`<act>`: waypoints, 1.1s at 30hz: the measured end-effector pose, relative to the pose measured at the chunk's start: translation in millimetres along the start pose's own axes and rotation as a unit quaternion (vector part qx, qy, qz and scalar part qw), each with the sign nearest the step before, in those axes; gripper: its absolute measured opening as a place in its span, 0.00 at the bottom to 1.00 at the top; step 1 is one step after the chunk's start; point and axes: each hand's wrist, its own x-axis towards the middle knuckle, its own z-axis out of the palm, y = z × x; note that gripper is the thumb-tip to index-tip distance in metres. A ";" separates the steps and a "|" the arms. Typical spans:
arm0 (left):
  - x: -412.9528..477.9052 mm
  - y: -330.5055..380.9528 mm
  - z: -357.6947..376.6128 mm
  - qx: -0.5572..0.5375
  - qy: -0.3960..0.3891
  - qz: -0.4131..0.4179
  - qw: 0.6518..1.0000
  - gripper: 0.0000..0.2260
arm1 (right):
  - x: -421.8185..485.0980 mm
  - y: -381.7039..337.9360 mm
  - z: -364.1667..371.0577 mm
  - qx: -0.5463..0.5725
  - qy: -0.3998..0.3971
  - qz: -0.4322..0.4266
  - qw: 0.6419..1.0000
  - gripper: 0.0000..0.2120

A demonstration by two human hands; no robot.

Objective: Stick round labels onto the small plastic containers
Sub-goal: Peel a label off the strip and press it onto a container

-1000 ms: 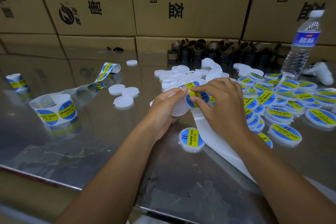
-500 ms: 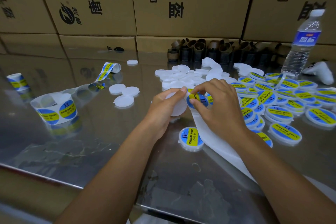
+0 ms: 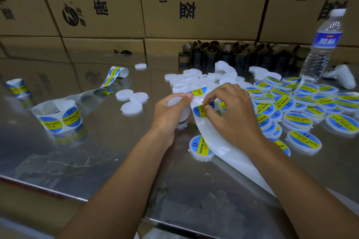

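Progress: mid-batch, by estimate. Labelled containers (image 3: 297,120) lie heaped at right, each with a blue-and-yellow disc on top. One more finished container (image 3: 201,147) sits alone near centre, partly under the backing strip (image 3: 217,141). Blank containers (image 3: 194,81) wait in a loose pile at far centre, with three more blanks (image 3: 132,101) just left of the hands and a stray blank (image 3: 140,66) farther back. No count is possible; the blanks look fewer than the finished ones.

Step in hand: left hand (image 3: 169,116) curls round a held blank (image 3: 174,102) raised off the table, thumb tip on the upper end of the strip. Right hand (image 3: 231,116) pinches the edge of a round label (image 3: 200,110) between thumb and forefinger, a narrow grip. The label appears partly lifted from the strip and is not yet on the held blank. Left to do, as judged: peel, press on, set down, repeat for the rest.

Supply: label roll (image 3: 58,118) at left, its tail trailing toward the far side; small roll (image 3: 16,87) at the far left edge.

Surface: steel table (image 3: 87,161), reflective, smudged near the front edge.

Room: cardboard boxes (image 3: 194,2) with black print stacked as a wall along the far side. Empty cardboard cores (image 3: 213,52) stand against them. Water bottle (image 3: 322,44) is upright at far right, with a white handheld device (image 3: 343,77) beside it.
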 end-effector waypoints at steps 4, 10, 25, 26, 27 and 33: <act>-0.2 0.0 0.1 0.000 0.010 0.000 1.000 0.04 | 0.7 -2.5 -0.9 0.049 0.029 0.019 0.998 0.05; -0.2 -1.0 -1.2 -0.006 0.017 -0.004 1.000 0.05 | 2.7 -6.4 -4.8 0.139 0.062 0.088 0.984 0.08; -1.9 -3.0 -2.1 0.014 -0.057 -0.006 0.998 0.07 | 4.8 5.7 -3.3 0.230 0.088 0.169 0.954 0.13; -1.9 -2.6 -2.0 0.010 -0.055 -0.005 0.998 0.05 | 5.2 5.5 -3.8 0.238 0.091 0.168 0.952 0.13; -1.7 -1.7 -1.4 0.000 -0.052 -0.001 0.999 0.03 | 5.9 5.0 -4.4 0.253 0.092 0.171 0.948 0.14; 3.1 5.7 -0.6 -0.175 -0.072 -0.047 0.981 0.14 | 10.7 -5.9 -11.4 0.459 0.027 0.188 0.868 0.14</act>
